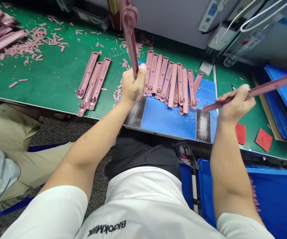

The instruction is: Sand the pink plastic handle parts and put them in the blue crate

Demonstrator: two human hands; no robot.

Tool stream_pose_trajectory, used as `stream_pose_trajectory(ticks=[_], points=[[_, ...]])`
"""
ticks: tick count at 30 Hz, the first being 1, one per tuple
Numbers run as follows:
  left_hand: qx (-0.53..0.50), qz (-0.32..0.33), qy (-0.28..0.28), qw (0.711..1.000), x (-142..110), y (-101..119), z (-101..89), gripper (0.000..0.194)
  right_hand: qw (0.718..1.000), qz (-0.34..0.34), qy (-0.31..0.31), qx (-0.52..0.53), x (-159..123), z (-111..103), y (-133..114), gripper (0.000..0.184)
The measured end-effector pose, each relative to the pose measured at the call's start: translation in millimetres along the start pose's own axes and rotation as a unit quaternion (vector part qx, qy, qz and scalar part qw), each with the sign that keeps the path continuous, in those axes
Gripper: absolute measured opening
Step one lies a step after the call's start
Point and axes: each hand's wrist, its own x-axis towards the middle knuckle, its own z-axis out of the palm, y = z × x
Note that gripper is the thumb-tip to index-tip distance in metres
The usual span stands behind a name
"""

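Upright strip (131, 43) in your left hand (133, 87), level strip (270, 84) in your right hand (235, 105)

The left fingers (136, 74) wrap tightly round the upright strip, which rises above them. The right fingers (243, 96) pinch the level strip, its long axis running across your view and its tip pointing past them toward the row of pink strips (170, 79) on the blue mat (168, 122). That row lies between the hands, just beside the left fingers, its strips pointing away from you. Loose pink offcuts (31, 46) scatter on the green tabletop (51, 83), well left of the left fingers
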Motion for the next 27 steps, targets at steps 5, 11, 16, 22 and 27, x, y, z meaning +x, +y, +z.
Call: stream_pose_trajectory(ticks=[5,11,16,22,27], points=[[0.180,0.172,-0.085,0.965,8.5,6.6,-15.3,0.054,0.962,-0.262,-0.043,-0.067,3.6,15.9,-33.0,0.057],[0.304,0.084,-0.190,0.930,78.0,-28.9,17.4,0.013,0.840,-0.240,-0.379,-0.304,21.4,120.7,-56.2,0.039],[0.403,0.085,-0.246,0.877,84.7,-29.0,19.0,0.031,0.729,-0.283,-0.453,-0.428,28.0,174.5,-58.8,0.041],[0.375,0.141,-0.205,0.893,-28.2,22.1,-50.1,0.031,0.750,-0.328,-0.435,-0.375,14.1,152.3,-68.6,0.045],[0.399,0.090,0.058,0.911,-107.4,37.6,-134.7,0.030,0.756,-0.325,-0.529,-0.208,-41.9,183.7,-130.7,0.035]])
